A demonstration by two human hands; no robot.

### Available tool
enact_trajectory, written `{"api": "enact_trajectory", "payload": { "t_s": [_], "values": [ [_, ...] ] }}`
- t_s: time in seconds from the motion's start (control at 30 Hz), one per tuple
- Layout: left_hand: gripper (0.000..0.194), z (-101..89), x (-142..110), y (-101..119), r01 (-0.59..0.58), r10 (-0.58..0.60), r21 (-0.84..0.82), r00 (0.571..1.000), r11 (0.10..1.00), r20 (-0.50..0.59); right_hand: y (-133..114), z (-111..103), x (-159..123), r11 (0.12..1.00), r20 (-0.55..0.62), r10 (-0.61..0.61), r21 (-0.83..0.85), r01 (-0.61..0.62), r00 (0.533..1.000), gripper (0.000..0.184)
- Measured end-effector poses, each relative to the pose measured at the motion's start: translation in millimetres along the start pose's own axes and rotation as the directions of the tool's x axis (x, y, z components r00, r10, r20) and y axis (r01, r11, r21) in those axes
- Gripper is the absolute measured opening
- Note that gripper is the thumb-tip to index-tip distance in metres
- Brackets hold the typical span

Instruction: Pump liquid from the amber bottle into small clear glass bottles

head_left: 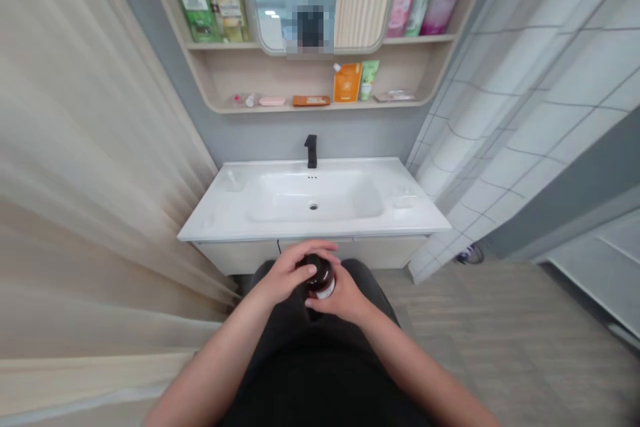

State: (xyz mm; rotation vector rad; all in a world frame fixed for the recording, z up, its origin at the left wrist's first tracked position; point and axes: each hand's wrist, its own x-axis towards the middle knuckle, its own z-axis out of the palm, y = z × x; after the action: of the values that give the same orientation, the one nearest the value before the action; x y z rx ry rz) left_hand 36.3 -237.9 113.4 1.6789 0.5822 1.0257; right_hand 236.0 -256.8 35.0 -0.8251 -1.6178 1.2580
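Note:
A dark brown bottle (321,275) with a black top and a white label is in front of my body, just short of the vanity's front edge. My left hand (291,269) is closed about its upper end, thumb on the near side of the top and fingers reaching over the far side. Around the bottle's lower body, my right hand (341,295) is wrapped from the right, with the thumb near the label. The bottle's underside is hidden.
Ahead stands a white washbasin (270,230) with a black faucet (311,151). Above it, a shelf unit (280,109) holds several bottles, an orange pouch (347,83) and a green tube (369,79). A beige curtain (100,167) hangs left, a white checked curtain (480,140) right.

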Motion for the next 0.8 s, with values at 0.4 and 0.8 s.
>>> {"api": "enact_trajectory", "payload": {
  "t_s": [0.4,0.8],
  "values": [
    [0.04,10.1,-4.3,-9.1,0.058,-0.025,0.048,0.861,0.997,-0.508,6.9,-3.2,-1.1,0.999,-0.022,0.02,-0.025,-0.021,1.0,0.087],
    [0.028,-192.2,1.3,-46.8,0.688,-0.19,0.594,0.705,0.417,-0.683,22.1,-14.1,1.8,0.997,-0.06,0.069,-0.017,-0.07,0.996,0.085]
  ]
}}
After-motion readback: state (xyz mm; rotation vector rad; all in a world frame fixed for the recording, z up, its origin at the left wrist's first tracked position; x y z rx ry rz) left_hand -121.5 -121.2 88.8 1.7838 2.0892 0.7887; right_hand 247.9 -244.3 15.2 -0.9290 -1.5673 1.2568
